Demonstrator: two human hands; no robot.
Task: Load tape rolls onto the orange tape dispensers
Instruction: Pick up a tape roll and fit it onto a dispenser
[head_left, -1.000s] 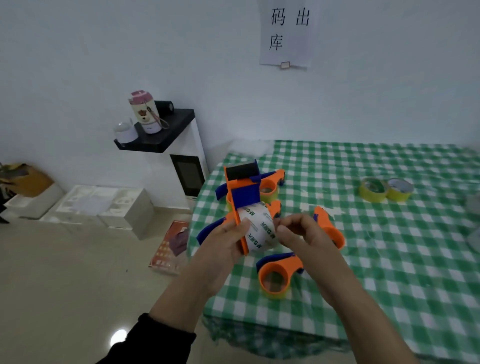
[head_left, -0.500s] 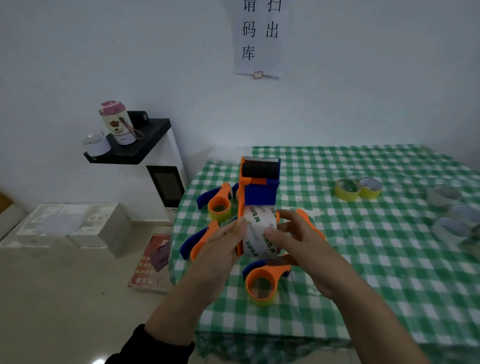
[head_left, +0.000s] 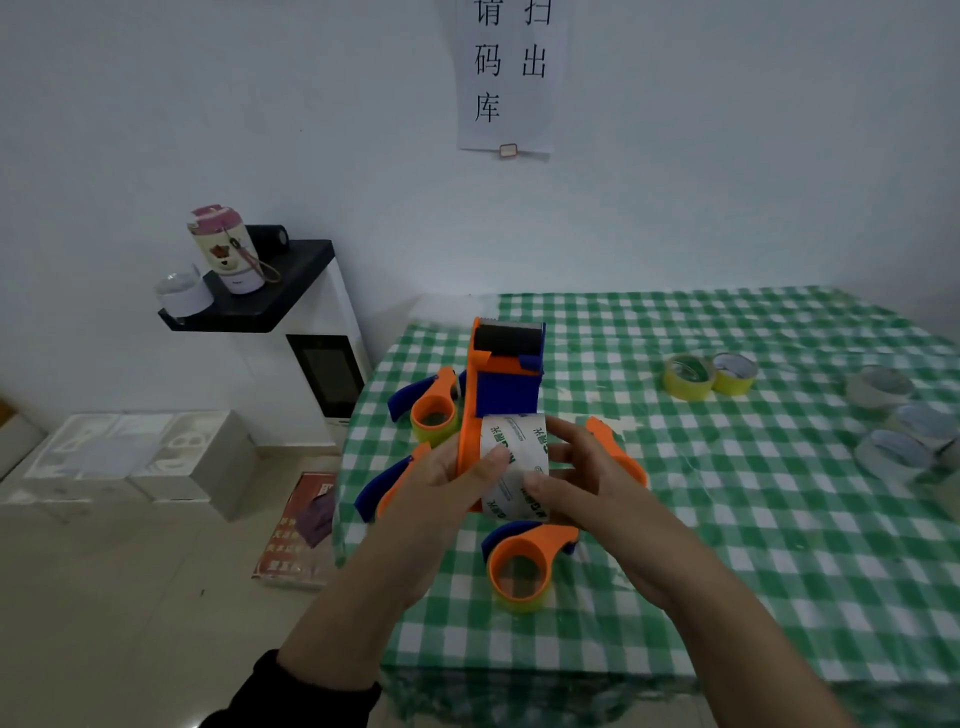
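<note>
An orange and blue tape dispenser is held upright above the table's left end, its black roller on top. A white printed tape roll sits on its lower part. My left hand grips the dispenser's orange side, thumb on the roll. My right hand holds the roll from the right with curled fingers. Three more orange dispensers lie on the cloth: one behind, one under my left hand, one in front. Another orange piece shows behind my right hand.
The table wears a green checked cloth. Two yellow tape rolls lie mid-table and several whitish rolls at the right edge. A white cabinet with a black shelf stands left of the table; boxes lie on the floor.
The view has swung right and nearer. The dispenser now stands more upright with the roll facing me, and my right fingers have wrapped further round the roll.
</note>
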